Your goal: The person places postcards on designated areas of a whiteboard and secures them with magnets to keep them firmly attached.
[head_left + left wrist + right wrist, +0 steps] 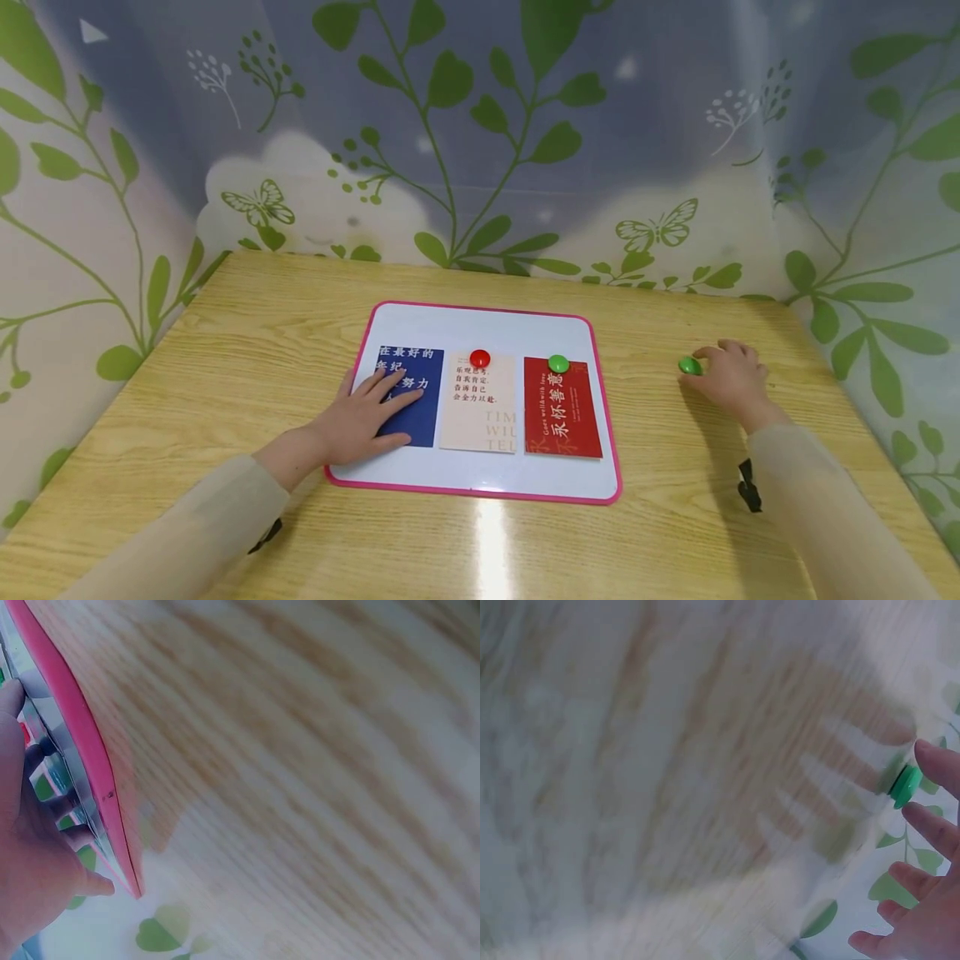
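My left hand [358, 425] lies with spread fingers over the blue card [420, 417], covering its left part. That card is on a small whiteboard [480, 479] with a pink rim. Beside it are a cream card [468, 425] under a red round magnet [480, 358] and a red card [577, 417] under a green round magnet [558, 363]. To the right of the board, my right hand [729, 379] pinches another green magnet [688, 366] between thumb and index finger. The right wrist view shows this magnet [907, 784] at the fingertips, its other fingers spread.
The board lies flat on a wood-grain table [300, 292]. A wall covering [480, 167] with leaves and butterflies rises behind the table and at both sides. Dark objects [748, 486] show at the wrists, partly hidden by the sleeves.
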Tool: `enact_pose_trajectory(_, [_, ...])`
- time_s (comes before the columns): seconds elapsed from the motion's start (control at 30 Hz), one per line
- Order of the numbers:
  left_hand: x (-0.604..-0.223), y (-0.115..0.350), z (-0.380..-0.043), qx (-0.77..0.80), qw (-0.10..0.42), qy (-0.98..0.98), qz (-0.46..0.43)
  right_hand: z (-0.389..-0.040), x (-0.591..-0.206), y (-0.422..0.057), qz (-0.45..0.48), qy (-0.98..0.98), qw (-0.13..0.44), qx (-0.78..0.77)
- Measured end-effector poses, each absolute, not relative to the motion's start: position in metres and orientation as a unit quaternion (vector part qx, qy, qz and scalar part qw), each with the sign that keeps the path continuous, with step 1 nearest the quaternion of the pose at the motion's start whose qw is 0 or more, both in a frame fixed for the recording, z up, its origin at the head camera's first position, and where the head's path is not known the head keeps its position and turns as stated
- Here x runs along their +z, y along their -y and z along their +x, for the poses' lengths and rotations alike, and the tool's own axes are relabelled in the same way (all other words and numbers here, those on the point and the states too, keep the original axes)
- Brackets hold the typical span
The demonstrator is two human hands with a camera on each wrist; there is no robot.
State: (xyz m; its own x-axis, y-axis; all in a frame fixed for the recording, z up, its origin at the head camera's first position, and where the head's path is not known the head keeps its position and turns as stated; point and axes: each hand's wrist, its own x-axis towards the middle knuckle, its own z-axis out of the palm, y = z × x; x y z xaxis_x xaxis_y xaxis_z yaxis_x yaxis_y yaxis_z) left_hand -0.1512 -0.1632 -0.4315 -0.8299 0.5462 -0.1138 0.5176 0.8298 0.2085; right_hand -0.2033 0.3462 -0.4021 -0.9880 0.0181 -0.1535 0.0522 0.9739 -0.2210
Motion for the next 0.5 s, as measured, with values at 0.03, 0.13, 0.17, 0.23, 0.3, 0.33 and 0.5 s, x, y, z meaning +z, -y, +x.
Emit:
enact_pose_trajectory(0.03, [-0.4313,0.1631,-0.1512,0.085,0.085,-0.953,0.279,-0.2030,-0.4022,-0.3469,0.020,-0.990,0.077,-0.114])
enact_pose_trajectory(0.13, [-0.4306,0.1630,-0.1509,0.085,0.085,-0.953,0.279,-0.2024,-0.4028,-0.3480,0.024,-0.990,0.080,-0.110])
enact_pose_trajectory(0.17, [-0.4303,0.1629,-0.1508,0.086,0.085,-0.953,0.279,-0.2022,-0.4031,-0.3483,0.025,-0.991,0.079,-0.108])
enact_pose_trajectory(0.23, [-0.4302,0.1629,-0.1507,0.086,0.085,-0.953,0.279,-0.2021,-0.4039,-0.3491,0.026,-0.991,0.078,-0.106])
enact_pose_trajectory(0.3, [-0.4304,0.1629,-0.1508,0.087,0.084,-0.953,0.279,-0.2023,-0.4054,-0.3503,0.026,-0.991,0.075,-0.105])
enact_pose_trajectory(0.33, [-0.4305,0.1629,-0.1508,0.087,0.084,-0.953,0.279,-0.2025,-0.4061,-0.3510,0.027,-0.991,0.074,-0.105])
enact_pose_trajectory(0.5, [-0.4316,0.1633,-0.1511,0.088,0.082,-0.952,0.280,-0.2045,-0.4085,-0.3534,0.028,-0.991,0.074,-0.104])
